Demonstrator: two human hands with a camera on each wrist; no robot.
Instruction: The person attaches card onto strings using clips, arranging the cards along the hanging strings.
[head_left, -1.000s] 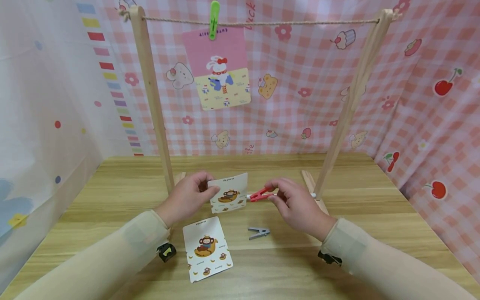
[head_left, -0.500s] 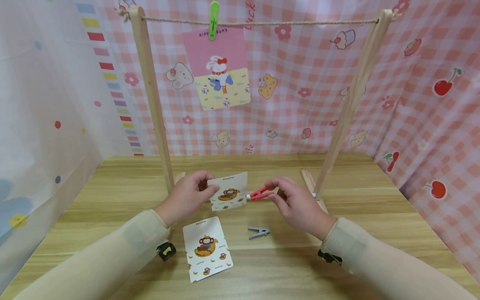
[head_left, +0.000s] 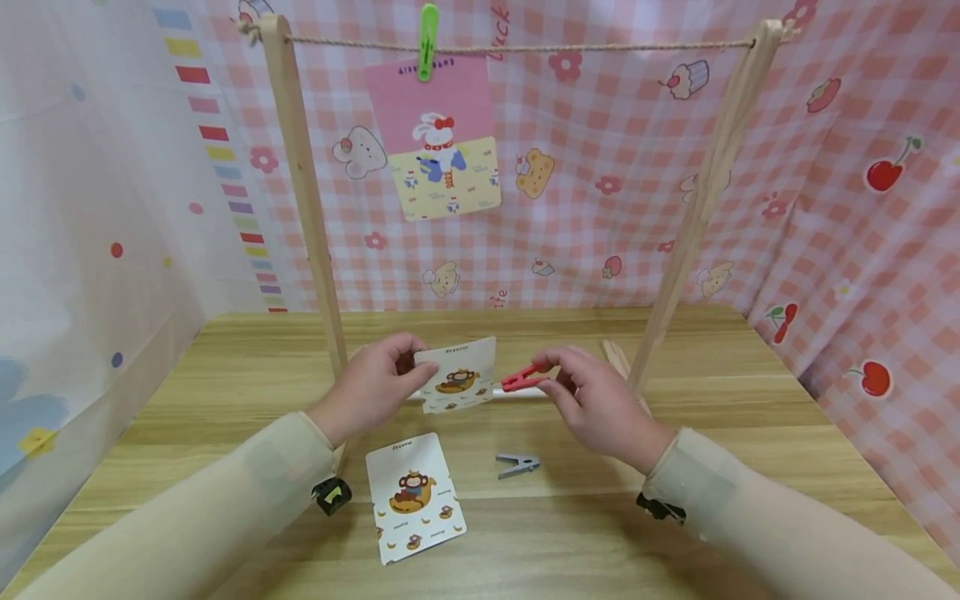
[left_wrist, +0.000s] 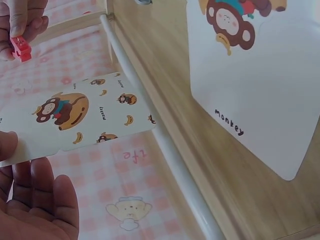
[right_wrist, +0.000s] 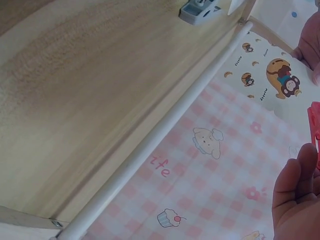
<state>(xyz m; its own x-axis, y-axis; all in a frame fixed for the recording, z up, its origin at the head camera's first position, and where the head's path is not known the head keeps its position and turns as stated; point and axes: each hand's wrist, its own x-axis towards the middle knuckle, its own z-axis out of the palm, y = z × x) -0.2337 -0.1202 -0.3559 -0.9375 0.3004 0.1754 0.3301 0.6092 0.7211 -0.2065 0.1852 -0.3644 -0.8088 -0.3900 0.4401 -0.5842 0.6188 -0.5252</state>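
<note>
My left hand (head_left: pixel 375 385) pinches the left edge of a white monkey card (head_left: pixel 459 377) between thumb and fingers, holding it up over the table. In the left wrist view the thumb lies on the printed face of that card (left_wrist: pixel 75 117). My right hand (head_left: pixel 600 404) pinches a red clothespin (head_left: pixel 522 379) by its handle ends, its nose pointing at the card's right edge. A second monkey card (head_left: pixel 417 500) lies on the table below the left hand. Right of it rests a grey clothespin (head_left: pixel 517 465).
A wooden frame with a left post (head_left: pixel 303 192) and right post (head_left: pixel 701 200) carries a twine line (head_left: pixel 600 47). A green clothespin (head_left: pixel 427 42) holds a pink and yellow rabbit card (head_left: pixel 442 158) there. A white rod (right_wrist: pixel 150 145) runs low between the posts.
Both hands have risen slightly, with the held monkey card and the red clothespin. The card on the table and the grey clothespin stay where they were.
</note>
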